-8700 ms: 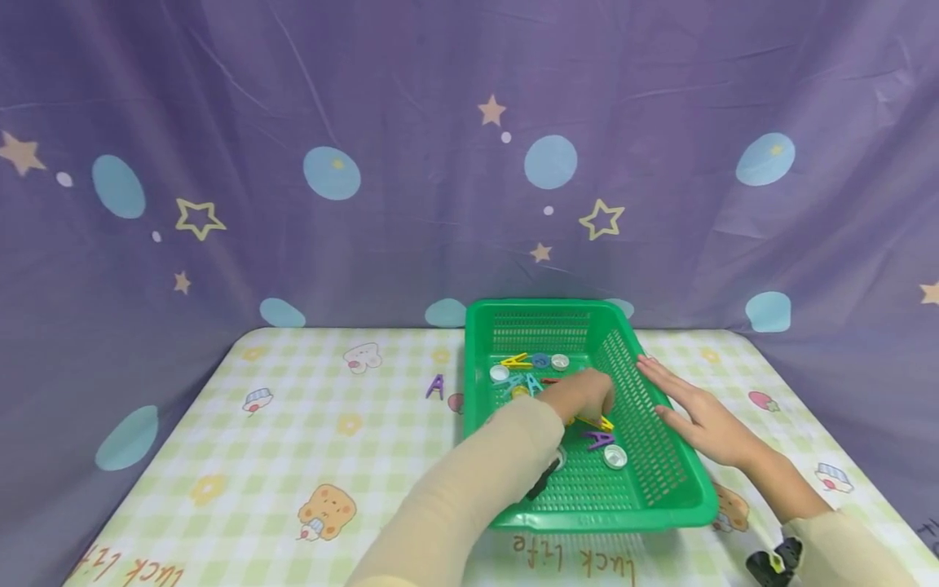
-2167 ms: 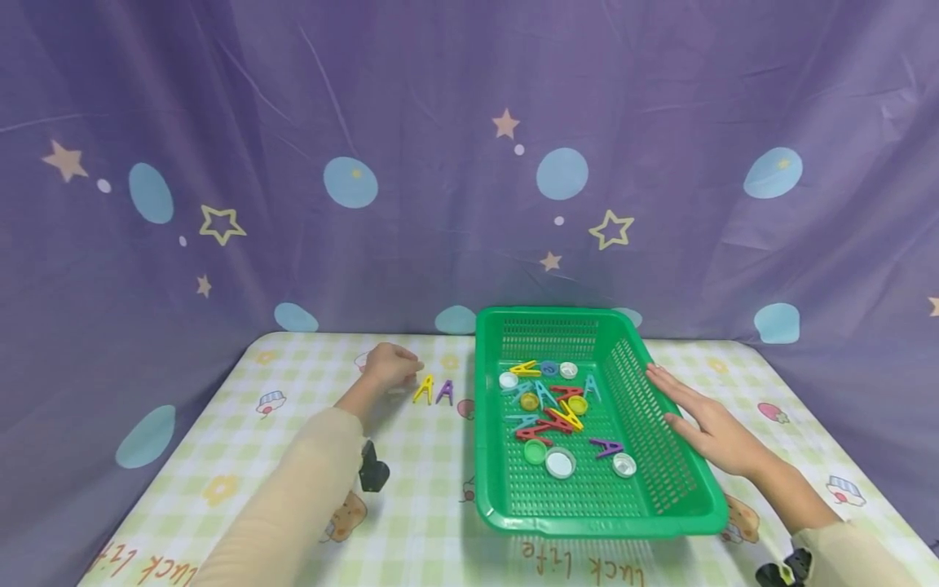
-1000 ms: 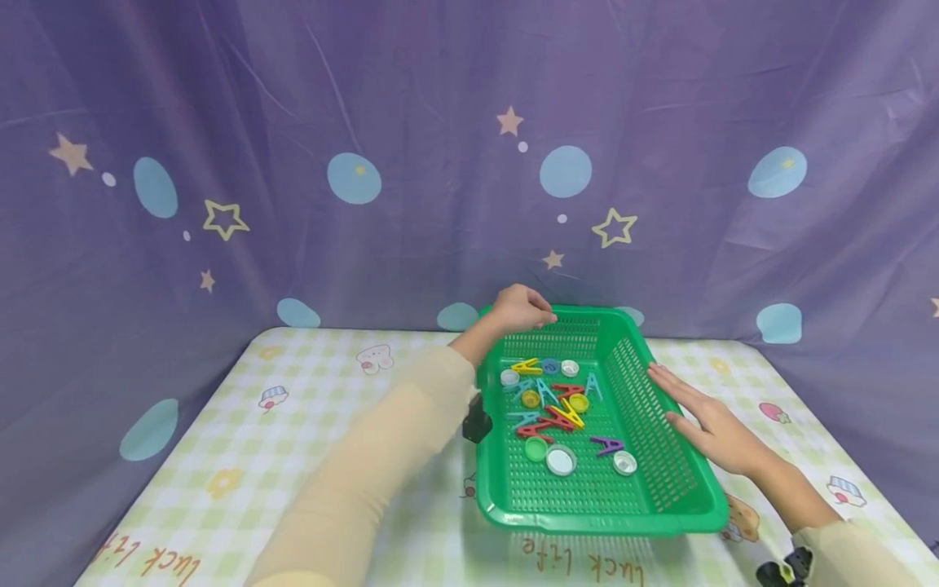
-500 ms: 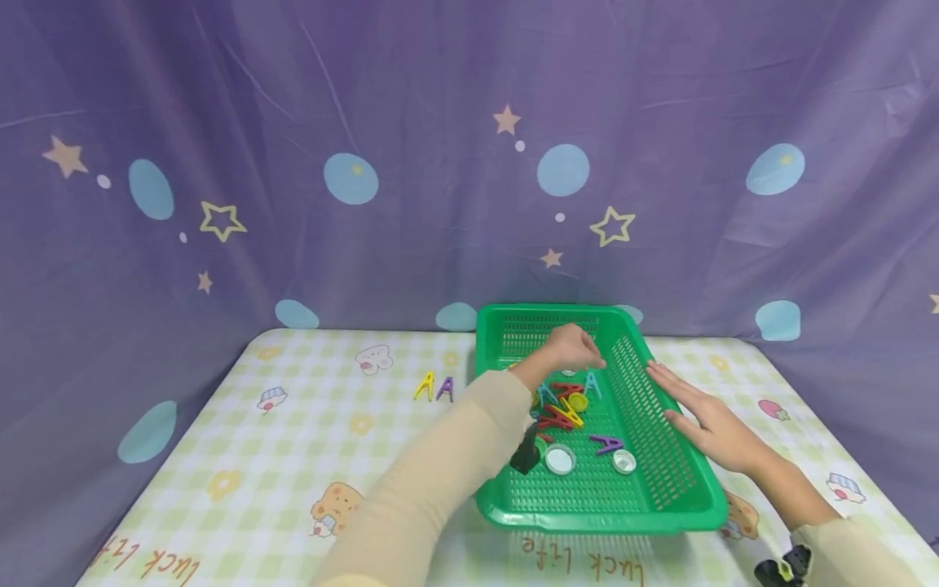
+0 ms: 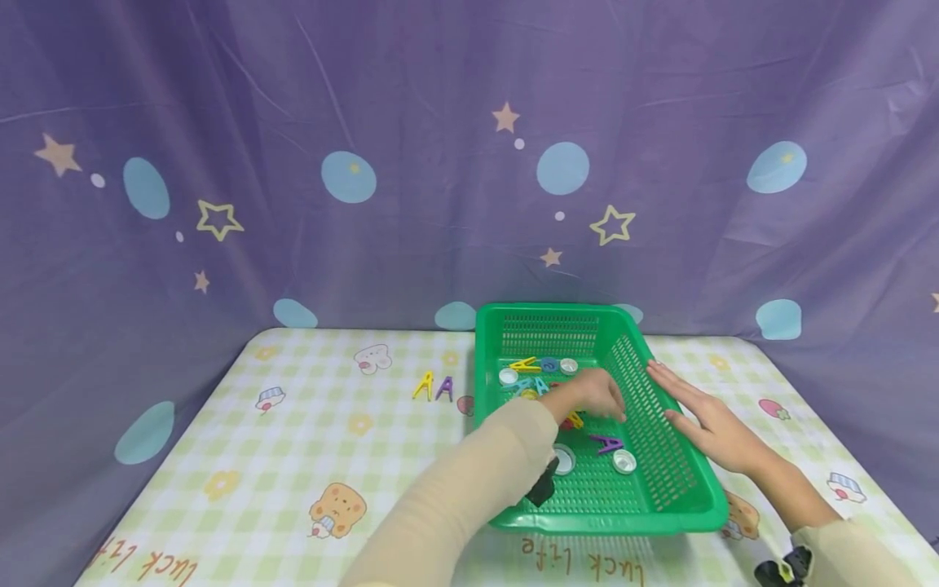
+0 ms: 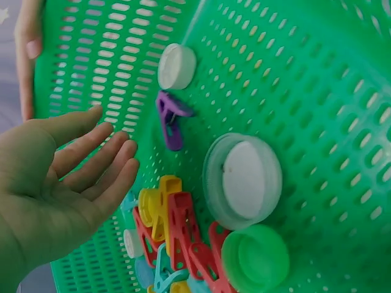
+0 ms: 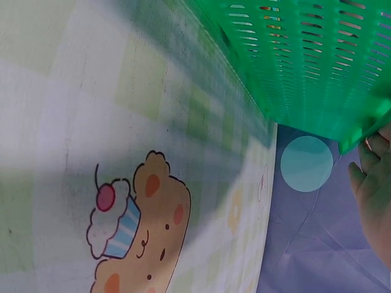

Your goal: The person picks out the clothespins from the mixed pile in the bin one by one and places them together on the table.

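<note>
Inside the green basket (image 5: 601, 523), my left hand (image 5: 592, 393) hovers over clothespins and bottle caps. In the left wrist view the left hand (image 6: 73, 168) has relaxed, parted fingers and holds nothing. Near it lie a purple clothespin (image 6: 171, 125), a yellow clothespin (image 6: 164, 201), a red clothespin (image 6: 183, 229), a large clear-rimmed cap (image 6: 244, 180) and a green cap (image 6: 255, 257). My right hand (image 5: 707, 420) rests with extended fingers on the basket's right rim; the right wrist view shows that hand (image 7: 376, 192) at the rim. The left arm hides some basket contents in the head view.
Left of the basket, a yellow clothespin (image 5: 423, 386) and a purple clothespin (image 5: 445, 389) lie side by side on the checked tablecloth (image 5: 279, 456). A purple curtain (image 5: 440, 269) hangs behind the table.
Since the oldest frame, a yellow clothespin has come to lie beside the purple one on the cloth. My left hand has returned from there over the basket's back and lowered inside. The right hand stays at the rim.
</note>
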Tool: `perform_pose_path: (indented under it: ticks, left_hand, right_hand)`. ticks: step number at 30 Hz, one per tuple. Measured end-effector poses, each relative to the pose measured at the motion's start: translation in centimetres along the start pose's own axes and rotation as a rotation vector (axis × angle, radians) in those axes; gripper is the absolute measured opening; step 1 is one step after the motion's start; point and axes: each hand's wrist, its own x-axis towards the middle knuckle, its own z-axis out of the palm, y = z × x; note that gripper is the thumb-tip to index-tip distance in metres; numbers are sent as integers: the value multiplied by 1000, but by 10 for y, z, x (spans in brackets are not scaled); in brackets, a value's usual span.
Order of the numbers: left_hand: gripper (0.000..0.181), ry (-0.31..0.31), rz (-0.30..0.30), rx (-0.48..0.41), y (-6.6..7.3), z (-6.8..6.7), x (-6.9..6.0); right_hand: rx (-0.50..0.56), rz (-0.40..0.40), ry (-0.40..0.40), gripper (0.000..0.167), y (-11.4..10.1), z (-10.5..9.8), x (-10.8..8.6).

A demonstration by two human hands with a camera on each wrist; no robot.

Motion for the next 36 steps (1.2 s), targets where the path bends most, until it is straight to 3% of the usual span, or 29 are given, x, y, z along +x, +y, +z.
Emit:
perform_pose_path:
  ticks: [4, 15, 20, 36]
  left_hand:
    - [20, -31, 40, 126, 2, 5, 0]
    - [23, -48, 20, 314, 4, 19, 0]
    - [22, -30, 13, 339, 3, 24, 0]
    - [19, -116, 63, 385, 6, 28, 4]
  right_hand:
    - [5, 4, -3, 58, 1, 0, 0]
    - [10, -3, 14, 58, 0, 0, 0]
    - [2, -17, 17, 58, 1, 1, 0]
    - [16, -3, 14, 58, 1, 2, -1]
